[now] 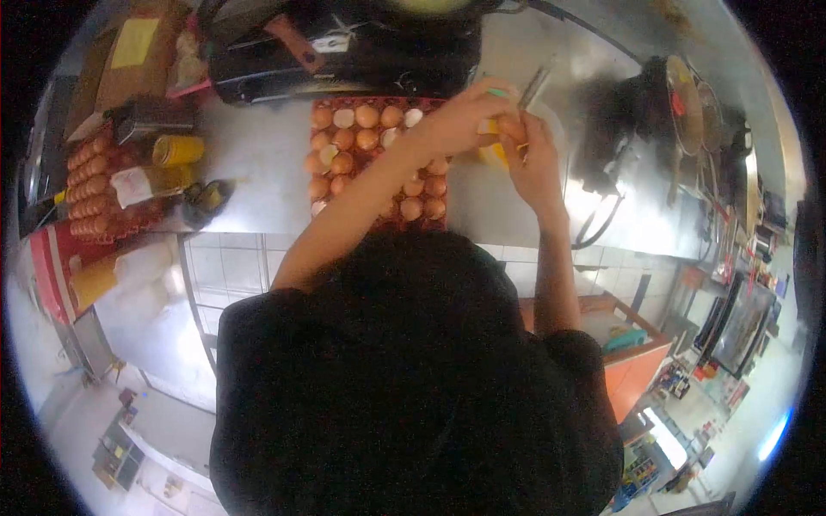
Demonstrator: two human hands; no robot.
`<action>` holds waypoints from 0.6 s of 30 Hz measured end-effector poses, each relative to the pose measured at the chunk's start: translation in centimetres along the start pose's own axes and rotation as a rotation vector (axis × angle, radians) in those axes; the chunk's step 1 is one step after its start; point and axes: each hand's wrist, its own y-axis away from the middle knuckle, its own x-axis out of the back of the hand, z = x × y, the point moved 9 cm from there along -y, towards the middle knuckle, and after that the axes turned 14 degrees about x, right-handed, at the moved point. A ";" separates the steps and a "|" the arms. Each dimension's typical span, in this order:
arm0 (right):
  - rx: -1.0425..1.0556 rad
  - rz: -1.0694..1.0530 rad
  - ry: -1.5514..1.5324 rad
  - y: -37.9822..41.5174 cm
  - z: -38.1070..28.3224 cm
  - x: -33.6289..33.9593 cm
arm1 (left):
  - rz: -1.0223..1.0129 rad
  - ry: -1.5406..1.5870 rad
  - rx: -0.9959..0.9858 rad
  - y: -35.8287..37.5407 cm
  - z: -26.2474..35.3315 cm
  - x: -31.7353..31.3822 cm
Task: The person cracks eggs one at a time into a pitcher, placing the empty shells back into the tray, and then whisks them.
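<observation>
Over the steel counter, my two hands meet at a brown egg [514,129]. My left hand [473,113] reaches across the egg tray [313,125], its fingers closed at the egg's left side. From the right, my right hand [537,162] curls its thumb and fingers around the egg. A thin metal utensil [535,86] points up and away from my right fingertips; its kind is blurred. Bright yellow egg contents [496,155] show just under the hands, partly hidden by them. Brown eggs [367,116] and pale opened shells [344,118] sit in the tray below my left forearm.
A black stove [361,82] stands behind the tray, with a red-brown handle [294,43] on it. More eggs [89,185] are stacked at left beside a yellow-lidded jar [178,150] and a dark bottle [206,199]. Pans [680,103] stand at right. An orange drawer [635,376] is below.
</observation>
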 end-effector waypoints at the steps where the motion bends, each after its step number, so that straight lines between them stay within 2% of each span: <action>1: 0.038 -0.022 0.015 -0.6 -0.6 -1.5 | 0.013 -0.035 0.017 1.2 -0.5 1.6; 3: 0.078 -0.141 0.025 -1.6 -1.9 -5.2 | 0.044 -0.079 0.106 4.3 -1.6 5.2; 5: 0.081 -0.336 0.013 -2.2 -3.5 -10.2 | 0.051 -0.046 0.324 7.7 -1.9 9.2; 7: 0.171 -0.508 -0.030 -2.4 -5.6 -16.9 | 0.198 -0.333 0.307 13.6 -5.8 14.0; 9: 0.177 -0.659 0.041 -2.5 -8.1 -19.3 | 0.291 -0.353 0.351 17.1 -5.0 16.4; 10: 0.180 -0.733 0.077 -2.3 -8.7 -20.1 | 0.346 -0.299 0.441 18.9 -5.6 17.2; 11: 0.266 -0.628 0.068 -1.9 -7.4 -21.5 | 0.399 -0.245 0.530 20.9 -6.5 17.6; 14: 0.126 -0.659 -0.037 -3.6 -7.2 -19.6 | 0.579 -0.171 0.705 26.9 -9.1 18.2; 17: -0.110 -0.538 -0.027 -1.2 -2.7 -15.7 | 0.694 -0.021 0.936 32.8 -14.0 16.0; 18: -0.006 -0.509 0.078 -0.3 -2.8 -14.3 | 0.723 0.047 1.029 34.8 -16.1 15.0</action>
